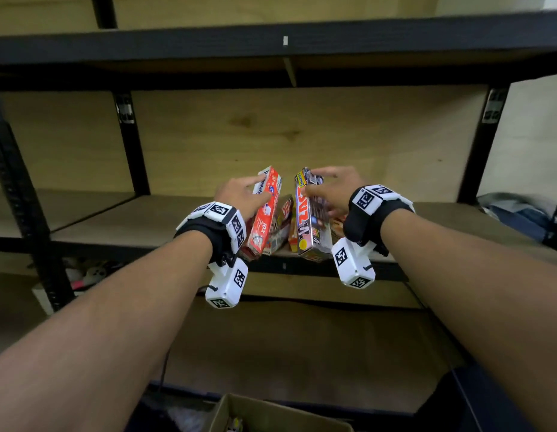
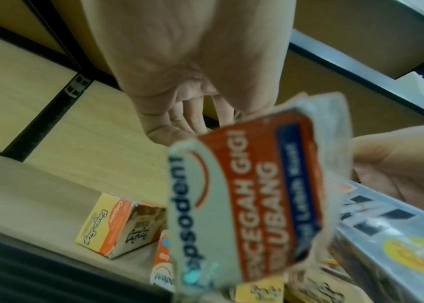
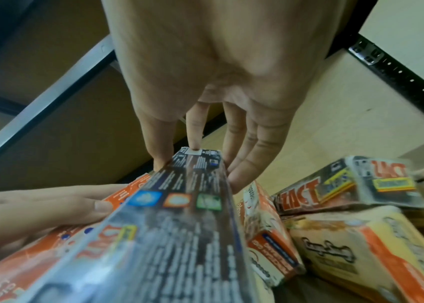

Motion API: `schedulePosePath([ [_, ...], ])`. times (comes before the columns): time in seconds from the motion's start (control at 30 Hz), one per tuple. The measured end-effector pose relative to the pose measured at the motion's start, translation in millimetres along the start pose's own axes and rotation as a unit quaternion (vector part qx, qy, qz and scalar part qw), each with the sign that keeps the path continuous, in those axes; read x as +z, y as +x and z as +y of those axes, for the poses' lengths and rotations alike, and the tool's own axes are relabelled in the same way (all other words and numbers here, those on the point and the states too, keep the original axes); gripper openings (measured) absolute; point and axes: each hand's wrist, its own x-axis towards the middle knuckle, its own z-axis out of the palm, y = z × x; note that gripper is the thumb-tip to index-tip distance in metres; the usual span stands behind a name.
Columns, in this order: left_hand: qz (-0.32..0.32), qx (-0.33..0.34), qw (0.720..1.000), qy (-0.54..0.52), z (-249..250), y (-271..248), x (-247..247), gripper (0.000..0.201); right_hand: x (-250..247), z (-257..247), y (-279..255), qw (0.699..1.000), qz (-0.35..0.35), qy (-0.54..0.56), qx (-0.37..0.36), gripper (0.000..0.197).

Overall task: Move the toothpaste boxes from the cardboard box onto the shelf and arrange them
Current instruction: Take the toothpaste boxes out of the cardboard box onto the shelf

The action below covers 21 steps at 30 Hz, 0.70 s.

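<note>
My left hand (image 1: 239,194) grips a red Pepsodent toothpaste box (image 1: 264,210), held tilted over the middle shelf board (image 1: 139,219). Close on its right, my right hand (image 1: 330,191) grips a dark Zact toothpaste box (image 1: 313,222), also tilted. In the left wrist view the Pepsodent box (image 2: 244,194) hides most of my left fingers (image 2: 193,119). In the right wrist view my right fingertips (image 3: 195,143) pinch the far end of the Zact box (image 3: 179,215). Several other toothpaste boxes (image 3: 348,184) lie in a loose heap on the shelf below both hands. The open cardboard box (image 1: 271,413) sits low in front of me.
The black metal shelf frame has uprights at left (image 1: 130,145) and right (image 1: 483,145), and an upper shelf beam (image 1: 271,45) overhead. Bare shelf board spreads left of the heap. A yellow Colgate box (image 2: 112,223) lies at the heap's left side. Cloth lies at far right (image 1: 514,210).
</note>
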Motion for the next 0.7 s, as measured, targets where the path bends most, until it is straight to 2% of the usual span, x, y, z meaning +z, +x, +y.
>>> schedulePosePath([
  [0.13, 0.000, -0.046, 0.998, -0.042, -26, 36, 1, 0.039, 15, 0, 40, 0.999, -0.008, -0.041, -0.008, 0.062],
  [0.27, 0.001, -0.093, 0.995, -0.048, -47, 68, 2, 0.039, 24, -3, 70, 0.995, -0.008, -0.099, -0.007, 0.046],
  [0.4, -0.009, -0.103, 0.994, -0.022, -60, 94, 5, 0.035, 30, -1, 96, 0.982, -0.013, -0.189, 0.008, 0.040],
  [0.6, -0.075, -0.114, 0.990, 0.026, -74, 115, 13, 0.032, 46, 7, 119, 0.979, -0.075, -0.184, 0.051, 0.042],
  [0.7, -0.072, -0.110, 0.991, 0.034, -76, 121, 19, 0.029, 50, 6, 124, 0.976, -0.083, -0.197, 0.047, 0.048],
])
